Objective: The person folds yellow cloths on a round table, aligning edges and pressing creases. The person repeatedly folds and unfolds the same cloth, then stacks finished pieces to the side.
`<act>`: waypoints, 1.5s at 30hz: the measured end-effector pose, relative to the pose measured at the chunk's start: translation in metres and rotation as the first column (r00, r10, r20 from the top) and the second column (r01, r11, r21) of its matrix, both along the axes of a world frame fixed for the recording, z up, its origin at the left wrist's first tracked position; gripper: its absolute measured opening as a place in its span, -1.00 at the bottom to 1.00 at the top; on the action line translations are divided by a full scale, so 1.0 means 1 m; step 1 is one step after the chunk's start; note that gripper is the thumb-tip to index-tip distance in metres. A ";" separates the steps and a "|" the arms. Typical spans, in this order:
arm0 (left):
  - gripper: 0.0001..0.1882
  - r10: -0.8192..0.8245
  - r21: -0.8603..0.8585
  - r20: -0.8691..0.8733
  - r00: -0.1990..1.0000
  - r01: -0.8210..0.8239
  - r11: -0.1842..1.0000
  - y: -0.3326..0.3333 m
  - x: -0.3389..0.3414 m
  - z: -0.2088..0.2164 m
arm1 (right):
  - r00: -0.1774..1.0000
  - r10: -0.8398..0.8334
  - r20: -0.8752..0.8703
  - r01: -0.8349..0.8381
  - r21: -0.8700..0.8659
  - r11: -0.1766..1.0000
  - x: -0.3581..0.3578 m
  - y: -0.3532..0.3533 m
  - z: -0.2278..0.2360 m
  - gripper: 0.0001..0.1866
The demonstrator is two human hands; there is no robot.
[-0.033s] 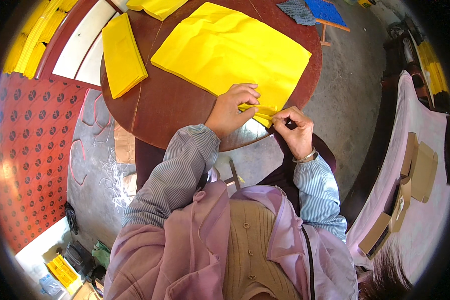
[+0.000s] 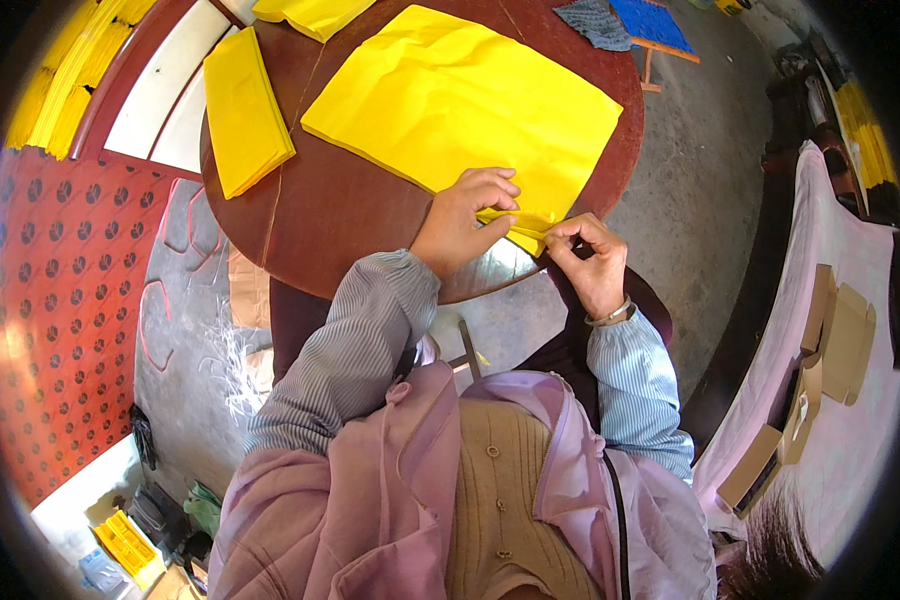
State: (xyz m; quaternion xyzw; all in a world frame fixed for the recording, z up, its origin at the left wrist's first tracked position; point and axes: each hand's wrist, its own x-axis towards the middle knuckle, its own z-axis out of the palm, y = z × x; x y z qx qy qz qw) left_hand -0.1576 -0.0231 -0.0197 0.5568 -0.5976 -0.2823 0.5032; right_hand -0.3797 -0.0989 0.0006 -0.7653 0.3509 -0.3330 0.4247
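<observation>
A large stack of yellow sheets (image 2: 470, 100), paper or thin cloth, lies across the round brown table. Its near corner is turned up in a narrow fold beside the table's front edge. My left hand (image 2: 462, 220) rests on this corner, fingers bent over the sheet and thumb against the fold. To its right, my right hand (image 2: 590, 260) pinches the end of the same corner between thumb and forefinger. How many layers the fingers hold cannot be made out.
On the round table (image 2: 340, 215) lie a folded yellow bundle (image 2: 248, 112) at left and another yellow bundle (image 2: 315, 12) at the far edge. A grey cloth (image 2: 595, 24) sits at its far right, near a blue-topped stool (image 2: 654, 28). Opened cardboard boxes (image 2: 848, 345) rest on pink cloth at right.
</observation>
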 end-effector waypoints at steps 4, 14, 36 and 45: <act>-0.74 0.002 -0.023 0.006 1.000 -0.002 1.000 0.001 -0.002 -0.001 | 0.999 -0.038 -0.027 0.036 -0.072 0.997 0.005 -0.001 0.003 -0.91; -0.76 0.135 -0.038 0.030 0.990 -0.134 0.990 -0.001 -0.014 0.006 | 0.981 -0.175 -0.088 0.129 -0.383 0.915 0.033 -0.129 0.018 -0.87; -0.87 0.139 -0.065 0.011 0.990 -0.138 0.988 -0.004 -0.012 0.005 | 0.995 0.094 0.015 -0.091 -0.170 0.981 -0.018 -0.058 0.012 -0.89; -0.89 0.116 0.004 -0.025 0.993 -0.115 0.993 -0.001 -0.011 0.002 | 0.941 0.262 -0.214 -0.332 -0.446 0.831 -0.016 -0.009 0.009 -0.73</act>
